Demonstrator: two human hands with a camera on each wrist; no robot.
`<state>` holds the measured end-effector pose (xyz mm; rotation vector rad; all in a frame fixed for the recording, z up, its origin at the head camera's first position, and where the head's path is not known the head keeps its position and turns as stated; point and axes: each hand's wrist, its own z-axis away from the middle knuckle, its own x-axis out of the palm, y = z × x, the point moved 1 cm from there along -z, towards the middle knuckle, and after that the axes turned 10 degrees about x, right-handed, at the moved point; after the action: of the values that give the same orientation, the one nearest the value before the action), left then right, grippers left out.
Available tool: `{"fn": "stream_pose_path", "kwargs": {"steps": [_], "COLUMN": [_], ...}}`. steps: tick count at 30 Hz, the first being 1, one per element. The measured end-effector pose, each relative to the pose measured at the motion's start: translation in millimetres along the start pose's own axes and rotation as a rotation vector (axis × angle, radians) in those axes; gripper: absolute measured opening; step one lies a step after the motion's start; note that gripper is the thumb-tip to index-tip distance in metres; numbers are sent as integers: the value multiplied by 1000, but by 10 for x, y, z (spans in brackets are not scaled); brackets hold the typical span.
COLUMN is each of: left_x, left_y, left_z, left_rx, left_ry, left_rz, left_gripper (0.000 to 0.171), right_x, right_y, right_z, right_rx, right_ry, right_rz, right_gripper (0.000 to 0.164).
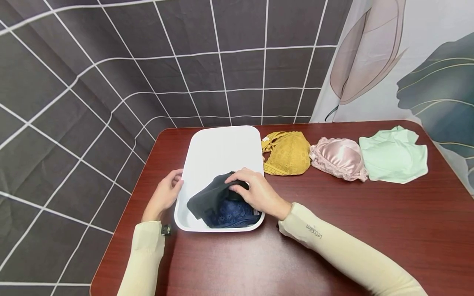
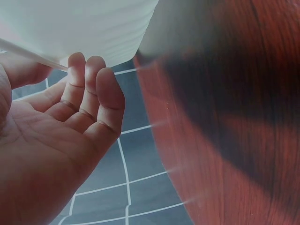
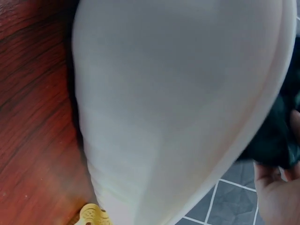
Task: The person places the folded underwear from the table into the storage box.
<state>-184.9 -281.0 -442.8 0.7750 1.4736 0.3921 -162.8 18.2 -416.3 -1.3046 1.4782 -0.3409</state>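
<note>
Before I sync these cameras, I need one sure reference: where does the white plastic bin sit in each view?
Head: the white plastic bin stands just below and left of centre, beside the yellow lace bra.
Left wrist: the bin is at upper left, cut off by the frame, above the left hand.
Right wrist: the bin fills the middle, top to bottom.
Shared landmark: the red-brown wood-grained tabletop.

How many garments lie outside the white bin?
3, in a row right of the white bin: yellow bra nearest it, pink bra in the middle, mint top farthest.
</note>
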Motion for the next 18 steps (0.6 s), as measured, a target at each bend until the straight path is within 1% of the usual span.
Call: {"fn": "stream_pose_path", "kwargs": {"steps": [6, 10, 14, 16, 18], "left_x": [3, 5, 4, 0, -3], "left_y": [-13, -15, -11, -10, -12], "left_z": [-1, -4, -4, -4, -3], "left_rx": [9, 10, 0, 1, 4], "left_ry": [-1, 1, -2, -6, -10], "left_rz": [-1, 3, 6, 7, 8], "left_gripper": [40, 39, 40, 41, 41], "right_x": [-47, -91, -130, -146, -160], "right_y": [-74, -149, -232, -277, -331], "right_z": [-21, -24, -26, -27, -20], "right_rx": [7, 11, -7, -15, -25], "right_ry": [137, 208, 275, 288, 279], "right_rz": [-71, -99, -145, -161, -161], "right_gripper": [15, 14, 15, 13, 11]}}
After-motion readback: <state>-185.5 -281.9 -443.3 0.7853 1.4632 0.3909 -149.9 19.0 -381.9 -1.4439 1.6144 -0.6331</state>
